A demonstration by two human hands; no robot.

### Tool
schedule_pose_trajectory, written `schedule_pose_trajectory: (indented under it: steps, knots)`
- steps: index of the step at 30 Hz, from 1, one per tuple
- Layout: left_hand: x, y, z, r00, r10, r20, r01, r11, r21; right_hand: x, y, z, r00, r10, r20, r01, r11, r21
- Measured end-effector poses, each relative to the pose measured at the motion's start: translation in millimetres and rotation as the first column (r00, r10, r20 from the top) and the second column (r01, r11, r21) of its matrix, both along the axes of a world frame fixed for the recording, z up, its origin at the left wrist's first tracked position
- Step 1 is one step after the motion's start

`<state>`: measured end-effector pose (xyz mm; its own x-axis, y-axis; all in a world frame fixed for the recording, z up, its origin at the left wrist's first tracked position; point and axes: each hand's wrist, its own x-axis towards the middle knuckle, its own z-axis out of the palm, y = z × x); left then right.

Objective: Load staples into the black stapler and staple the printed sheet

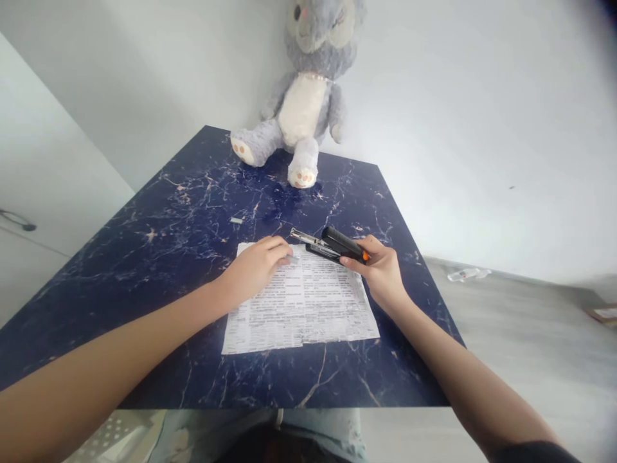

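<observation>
My right hand (378, 267) grips a black stapler (341, 244) by its rear end, near an orange part. The stapler's top is swung up, baring the metal staple channel, which points left. In my left hand (263, 267), fingers and thumb pinch a small silvery strip of staples (292, 258), just left of the stapler and apart from it. Under both hands lie printed sheets of paper (308, 315), side by side or overlapping, with dense text. Another short staple strip (236, 220) rests on the table beyond my left hand.
A grey plush toy (306, 109) sits at the far end of the dark blue marbled table (193, 212), against the wall. A clear plastic item (468, 274) lies on the floor at right. A cabinet handle (19, 220) shows at left.
</observation>
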<state>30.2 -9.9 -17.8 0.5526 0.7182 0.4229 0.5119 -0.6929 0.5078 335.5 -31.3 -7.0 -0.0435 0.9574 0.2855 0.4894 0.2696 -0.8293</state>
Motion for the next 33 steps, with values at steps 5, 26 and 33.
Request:
schedule_pose_trajectory:
  steps: [5, 26, 33]
  knots:
    - [1, -16, 21.8, 0.983, 0.022, 0.185, -0.067, 0.968, 0.241, -12, -1, 2.4, 0.987, 0.15, 0.063, -0.148, 0.988, -0.034]
    - [6, -25, 25.9, 0.979, -0.158, 0.126, 0.069, 0.846, 0.528, -22, -34, 29.0, 0.876, 0.127, 0.465, -0.457, 0.53, 0.715]
    - [-52, 40, 11.6, 0.771, 0.613, -0.172, -0.571, 0.785, 0.241, 54, 39, -2.0, 0.882, -0.179, 0.435, -0.074, 0.86, 0.504]
